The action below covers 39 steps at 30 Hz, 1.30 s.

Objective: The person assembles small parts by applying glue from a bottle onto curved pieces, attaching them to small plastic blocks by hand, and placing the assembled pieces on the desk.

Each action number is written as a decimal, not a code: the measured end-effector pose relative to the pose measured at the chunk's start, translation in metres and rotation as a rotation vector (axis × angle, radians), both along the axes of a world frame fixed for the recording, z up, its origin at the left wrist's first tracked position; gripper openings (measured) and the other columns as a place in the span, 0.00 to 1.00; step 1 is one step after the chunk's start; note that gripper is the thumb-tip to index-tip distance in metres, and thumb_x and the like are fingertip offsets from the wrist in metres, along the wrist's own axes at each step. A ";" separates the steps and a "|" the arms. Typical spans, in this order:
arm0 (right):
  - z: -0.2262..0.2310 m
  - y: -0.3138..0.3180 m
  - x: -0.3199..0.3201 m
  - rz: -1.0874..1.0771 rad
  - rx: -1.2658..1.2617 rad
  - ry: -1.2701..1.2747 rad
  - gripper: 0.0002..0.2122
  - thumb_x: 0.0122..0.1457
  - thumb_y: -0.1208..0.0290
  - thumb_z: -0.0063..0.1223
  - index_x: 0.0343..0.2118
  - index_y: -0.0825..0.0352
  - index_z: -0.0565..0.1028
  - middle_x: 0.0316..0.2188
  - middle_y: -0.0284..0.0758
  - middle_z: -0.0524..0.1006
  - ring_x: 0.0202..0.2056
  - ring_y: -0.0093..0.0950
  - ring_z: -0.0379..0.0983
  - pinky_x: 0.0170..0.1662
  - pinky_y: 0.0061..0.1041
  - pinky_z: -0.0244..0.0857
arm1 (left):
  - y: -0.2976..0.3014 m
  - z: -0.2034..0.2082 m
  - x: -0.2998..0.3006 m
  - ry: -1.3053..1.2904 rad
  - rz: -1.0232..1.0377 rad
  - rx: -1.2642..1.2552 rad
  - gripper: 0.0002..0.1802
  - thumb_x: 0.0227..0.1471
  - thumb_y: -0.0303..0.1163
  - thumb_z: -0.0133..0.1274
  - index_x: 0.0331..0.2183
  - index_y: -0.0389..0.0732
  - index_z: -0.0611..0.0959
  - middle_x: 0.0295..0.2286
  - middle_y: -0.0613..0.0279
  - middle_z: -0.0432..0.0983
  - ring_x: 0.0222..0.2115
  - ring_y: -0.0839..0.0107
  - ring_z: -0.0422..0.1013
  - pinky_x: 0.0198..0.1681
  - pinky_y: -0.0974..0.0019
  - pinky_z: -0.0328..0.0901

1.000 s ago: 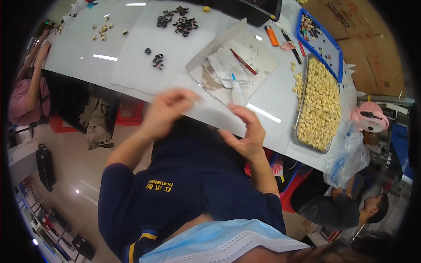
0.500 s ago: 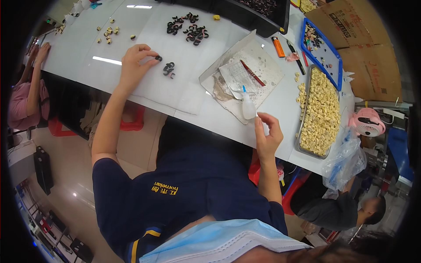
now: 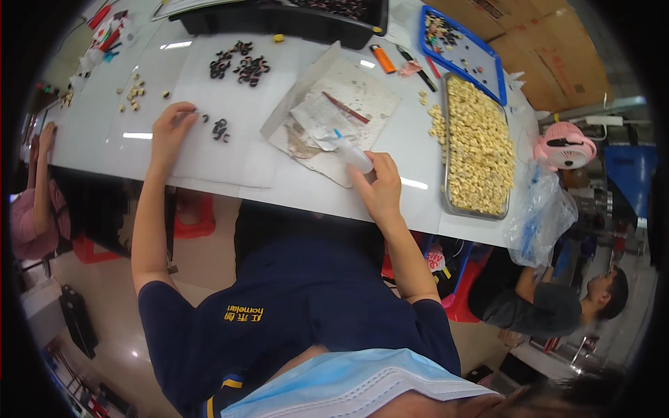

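Note:
My left hand [image 3: 167,136] is over the left of the white table, thumb and forefinger apart. A small dark curved piece [image 3: 205,118] lies just beyond its fingertips. To the right of that is a small cluster of black and pinkish curved pieces [image 3: 221,130]. My right hand [image 3: 385,189] has its thumb and fingers around the lower end of a small translucent squeeze bottle [image 3: 358,159] with a blue tip. The bottle slants over a dirty white tray [image 3: 369,87], where a paper slip [image 3: 317,118] and dark red tweezers [image 3: 345,108] lie.
Behind the cluster are more black pieces [image 3: 251,70] and a black bin [image 3: 279,21]. Several cream pieces [image 3: 136,90] are at left. A clear container [image 3: 446,184] of cream pieces, a blue tray [image 3: 498,63], an orange lighter [image 3: 382,59] and a pink fan [image 3: 564,146] stand right.
My left hand has let go of the dark piece and drawn slightly back. My right hand has closed on the squeeze bottle. The whole view has shifted.

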State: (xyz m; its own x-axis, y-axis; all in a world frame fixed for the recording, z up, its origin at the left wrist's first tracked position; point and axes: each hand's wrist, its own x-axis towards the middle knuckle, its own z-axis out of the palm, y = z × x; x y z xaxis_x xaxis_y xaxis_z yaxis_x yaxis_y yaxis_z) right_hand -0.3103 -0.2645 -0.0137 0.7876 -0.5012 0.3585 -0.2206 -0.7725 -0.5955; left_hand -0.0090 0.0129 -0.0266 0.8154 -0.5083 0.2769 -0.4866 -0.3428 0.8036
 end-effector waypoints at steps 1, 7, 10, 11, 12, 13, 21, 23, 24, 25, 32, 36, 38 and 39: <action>0.002 0.000 -0.002 -0.020 0.149 -0.020 0.13 0.47 0.69 0.58 0.33 0.72 0.73 0.28 0.41 0.73 0.28 0.33 0.69 0.32 0.28 0.63 | 0.003 -0.003 0.003 0.092 0.031 -0.086 0.07 0.49 0.26 0.54 0.33 0.36 0.78 0.34 0.63 0.75 0.36 0.74 0.70 0.42 0.73 0.62; -0.006 -0.005 -0.028 -0.047 0.717 -0.144 0.14 0.53 0.69 0.55 0.39 0.72 0.69 0.25 0.38 0.75 0.24 0.19 0.69 0.29 0.18 0.62 | -0.021 0.020 -0.055 0.498 0.068 -0.480 0.20 0.51 0.25 0.50 0.47 0.36 0.68 0.34 0.59 0.75 0.35 0.74 0.71 0.39 0.73 0.63; -0.004 -0.001 -0.041 -0.022 0.851 -0.217 0.13 0.54 0.70 0.54 0.40 0.71 0.68 0.25 0.34 0.75 0.24 0.17 0.67 0.30 0.16 0.62 | -0.046 0.018 -0.129 0.663 -0.082 -0.542 0.17 0.50 0.24 0.52 0.43 0.36 0.72 0.32 0.59 0.75 0.31 0.74 0.72 0.36 0.74 0.63; 0.000 0.001 -0.044 -0.018 0.921 -0.241 0.13 0.54 0.70 0.54 0.39 0.70 0.68 0.26 0.33 0.75 0.25 0.17 0.67 0.30 0.16 0.62 | -0.055 0.013 -0.153 0.782 -0.123 -0.542 0.16 0.49 0.24 0.52 0.42 0.36 0.73 0.31 0.59 0.76 0.29 0.74 0.72 0.36 0.74 0.64; 0.002 0.001 -0.048 -0.017 0.929 -0.230 0.13 0.54 0.70 0.54 0.39 0.70 0.68 0.26 0.33 0.75 0.25 0.17 0.67 0.30 0.16 0.62 | -0.066 0.012 -0.177 0.931 -0.184 -0.541 0.14 0.49 0.23 0.53 0.40 0.35 0.75 0.29 0.59 0.76 0.27 0.74 0.72 0.33 0.74 0.65; 0.005 0.001 -0.053 -0.018 0.939 -0.248 0.12 0.54 0.71 0.54 0.38 0.70 0.68 0.26 0.31 0.74 0.26 0.17 0.67 0.31 0.16 0.62 | -0.074 0.006 -0.197 1.077 -0.239 -0.596 0.15 0.48 0.23 0.53 0.41 0.34 0.74 0.29 0.57 0.76 0.27 0.73 0.73 0.31 0.75 0.66; 0.024 0.006 -0.082 0.010 0.902 -0.414 0.16 0.53 0.59 0.57 0.32 0.69 0.69 0.24 0.27 0.69 0.25 0.14 0.62 0.30 0.13 0.56 | -0.095 0.024 -0.242 1.335 -0.411 -0.585 0.17 0.49 0.21 0.53 0.44 0.32 0.73 0.33 0.57 0.75 0.32 0.72 0.74 0.33 0.78 0.66; 0.027 0.012 -0.079 0.008 0.879 -0.456 0.17 0.53 0.58 0.57 0.31 0.69 0.68 0.25 0.29 0.69 0.26 0.15 0.63 0.32 0.13 0.56 | -0.094 0.025 -0.243 1.325 -0.402 -0.590 0.17 0.49 0.22 0.52 0.44 0.32 0.73 0.33 0.57 0.75 0.32 0.72 0.73 0.33 0.77 0.66; 0.030 0.016 -0.079 0.014 0.823 -0.455 0.17 0.53 0.59 0.57 0.31 0.69 0.68 0.25 0.29 0.70 0.26 0.15 0.63 0.31 0.13 0.56 | -0.093 0.025 -0.244 1.315 -0.398 -0.592 0.17 0.50 0.22 0.52 0.44 0.32 0.73 0.33 0.57 0.75 0.33 0.72 0.73 0.34 0.77 0.66; 0.032 0.018 -0.078 0.020 0.766 -0.454 0.16 0.53 0.60 0.57 0.30 0.69 0.69 0.25 0.29 0.70 0.26 0.15 0.63 0.31 0.13 0.57 | -0.092 0.024 -0.244 1.317 -0.397 -0.589 0.17 0.50 0.22 0.52 0.44 0.32 0.73 0.33 0.57 0.75 0.33 0.72 0.73 0.34 0.77 0.66; 0.033 0.025 -0.073 0.004 0.580 -0.398 0.09 0.49 0.71 0.59 0.26 0.70 0.70 0.20 0.29 0.73 0.21 0.14 0.65 0.25 0.14 0.59 | -0.089 0.023 -0.245 1.327 -0.411 -0.582 0.18 0.49 0.22 0.54 0.44 0.32 0.73 0.34 0.57 0.75 0.33 0.73 0.73 0.35 0.77 0.66; 0.031 0.026 -0.071 0.023 0.599 -0.366 0.09 0.49 0.71 0.59 0.25 0.69 0.71 0.18 0.29 0.73 0.20 0.14 0.65 0.24 0.14 0.60 | -0.088 0.022 -0.244 1.319 -0.417 -0.592 0.18 0.49 0.22 0.53 0.44 0.32 0.73 0.34 0.57 0.75 0.33 0.73 0.73 0.35 0.77 0.66; 0.033 0.027 -0.069 0.023 0.587 -0.343 0.09 0.49 0.71 0.59 0.25 0.69 0.71 0.17 0.29 0.73 0.19 0.15 0.65 0.23 0.15 0.60 | -0.088 0.022 -0.244 1.320 -0.419 -0.593 0.18 0.49 0.22 0.53 0.44 0.32 0.73 0.34 0.57 0.75 0.33 0.73 0.73 0.35 0.77 0.66; 0.034 0.027 -0.067 0.033 0.548 -0.337 0.09 0.48 0.71 0.60 0.25 0.69 0.71 0.17 0.29 0.73 0.18 0.15 0.66 0.23 0.15 0.60 | -0.088 0.022 -0.244 1.318 -0.421 -0.595 0.18 0.49 0.23 0.53 0.44 0.32 0.73 0.34 0.57 0.75 0.33 0.73 0.73 0.35 0.77 0.66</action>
